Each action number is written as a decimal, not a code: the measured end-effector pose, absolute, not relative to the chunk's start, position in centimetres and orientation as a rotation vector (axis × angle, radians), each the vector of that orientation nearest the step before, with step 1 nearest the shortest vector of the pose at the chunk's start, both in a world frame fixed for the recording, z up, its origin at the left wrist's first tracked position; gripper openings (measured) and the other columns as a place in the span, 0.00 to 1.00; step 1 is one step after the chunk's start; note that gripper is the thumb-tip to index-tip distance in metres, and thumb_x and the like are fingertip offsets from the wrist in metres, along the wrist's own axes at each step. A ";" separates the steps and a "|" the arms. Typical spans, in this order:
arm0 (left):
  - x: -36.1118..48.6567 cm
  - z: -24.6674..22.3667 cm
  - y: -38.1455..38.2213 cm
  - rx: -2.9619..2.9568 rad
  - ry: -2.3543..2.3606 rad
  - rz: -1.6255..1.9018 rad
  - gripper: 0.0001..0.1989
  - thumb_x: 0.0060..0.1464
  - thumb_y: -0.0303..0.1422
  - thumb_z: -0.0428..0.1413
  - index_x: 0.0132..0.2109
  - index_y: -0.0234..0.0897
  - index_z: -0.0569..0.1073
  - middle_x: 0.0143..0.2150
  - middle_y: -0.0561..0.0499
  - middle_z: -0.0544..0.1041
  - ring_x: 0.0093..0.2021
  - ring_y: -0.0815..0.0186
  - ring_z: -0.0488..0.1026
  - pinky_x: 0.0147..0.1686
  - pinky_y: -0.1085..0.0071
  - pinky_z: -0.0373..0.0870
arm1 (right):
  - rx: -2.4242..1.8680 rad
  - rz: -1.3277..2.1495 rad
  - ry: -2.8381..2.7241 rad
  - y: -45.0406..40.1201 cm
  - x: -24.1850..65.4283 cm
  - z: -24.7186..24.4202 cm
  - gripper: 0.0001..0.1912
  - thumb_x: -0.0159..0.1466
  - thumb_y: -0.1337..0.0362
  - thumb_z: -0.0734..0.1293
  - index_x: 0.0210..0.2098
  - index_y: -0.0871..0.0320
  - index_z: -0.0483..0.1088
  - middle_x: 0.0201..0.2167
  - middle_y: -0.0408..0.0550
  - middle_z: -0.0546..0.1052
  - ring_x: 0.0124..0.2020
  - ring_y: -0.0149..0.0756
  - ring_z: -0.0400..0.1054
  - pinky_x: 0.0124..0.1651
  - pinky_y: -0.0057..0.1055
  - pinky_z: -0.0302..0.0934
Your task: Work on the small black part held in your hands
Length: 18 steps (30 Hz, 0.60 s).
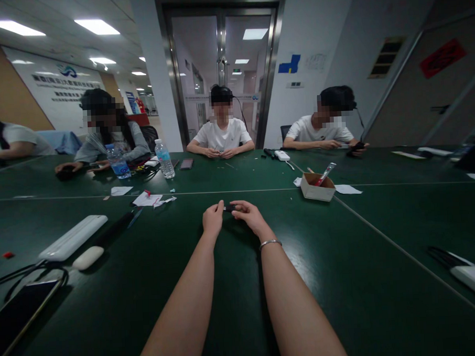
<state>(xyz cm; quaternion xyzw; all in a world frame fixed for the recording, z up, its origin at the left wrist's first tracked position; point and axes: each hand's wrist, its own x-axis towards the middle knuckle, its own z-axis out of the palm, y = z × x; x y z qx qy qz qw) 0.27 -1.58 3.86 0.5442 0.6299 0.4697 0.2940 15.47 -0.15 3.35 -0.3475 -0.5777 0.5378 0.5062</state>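
Over the middle of the green table, my left hand [213, 219] and my right hand [248, 216] are close together. Between them is a small black piece [230, 207] with a shiny, metal-looking bit at its left end; its exact kind is too small to make out. My right thumb and fingers pinch its right side. The fingers of my left hand are closed at its left end, and the thumb points up. My right wrist wears a silver bangle [271, 243].
To the left lie a white power bank [74, 237], a white rounded item [88, 258], a phone [25, 308] and cables. Paper scraps [147, 199] lie farther back. A small cardboard box [317, 187] stands right, with bottles [165, 159] behind left. Several people sit around the table [235, 304].
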 end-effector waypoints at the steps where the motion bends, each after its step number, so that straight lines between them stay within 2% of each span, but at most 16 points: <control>1: 0.3 3.9 -1.6 1.446 1.664 1.258 0.25 0.55 0.53 0.44 0.28 0.38 0.72 0.24 0.51 0.70 0.25 0.66 0.66 0.24 0.71 0.58 | -0.844 1.297 -1.388 -0.1 15.5 3.4 0.20 0.47 0.63 0.74 0.41 0.55 0.75 0.30 0.42 0.72 0.27 0.28 0.66 0.33 0.28 0.61; 6: 0.3 3.5 -1.5 1.473 1.550 1.293 0.22 0.55 0.52 0.46 0.28 0.39 0.69 0.26 0.53 0.69 0.26 0.68 0.65 0.25 0.73 0.59 | -0.896 1.280 -1.333 0.1 15.5 3.4 0.21 0.48 0.61 0.73 0.42 0.56 0.75 0.29 0.42 0.73 0.25 0.28 0.66 0.32 0.29 0.62; 10: 0.4 2.8 -0.8 1.502 1.473 1.359 0.17 0.55 0.47 0.48 0.31 0.38 0.69 0.28 0.53 0.70 0.29 0.68 0.67 0.28 0.74 0.63 | -0.929 1.265 -1.303 0.2 15.5 3.3 0.21 0.49 0.57 0.73 0.41 0.57 0.75 0.26 0.43 0.75 0.23 0.28 0.65 0.31 0.29 0.61; 15: 0.7 2.5 -0.2 1.560 1.301 1.468 0.05 0.52 0.33 0.53 0.36 0.37 0.70 0.36 0.49 0.74 0.39 0.66 0.71 0.41 0.69 0.68 | -0.934 1.269 -1.206 0.5 15.4 3.0 0.21 0.48 0.53 0.73 0.37 0.60 0.75 0.21 0.43 0.74 0.22 0.30 0.65 0.31 0.29 0.60; 18: 0.8 2.7 -0.1 1.497 1.261 1.533 0.10 0.46 0.25 0.55 0.39 0.37 0.69 0.43 0.47 0.74 0.44 0.65 0.71 0.46 0.67 0.67 | -0.939 1.251 -1.200 0.6 15.4 2.8 0.21 0.48 0.52 0.73 0.36 0.60 0.75 0.20 0.43 0.73 0.21 0.30 0.65 0.30 0.29 0.59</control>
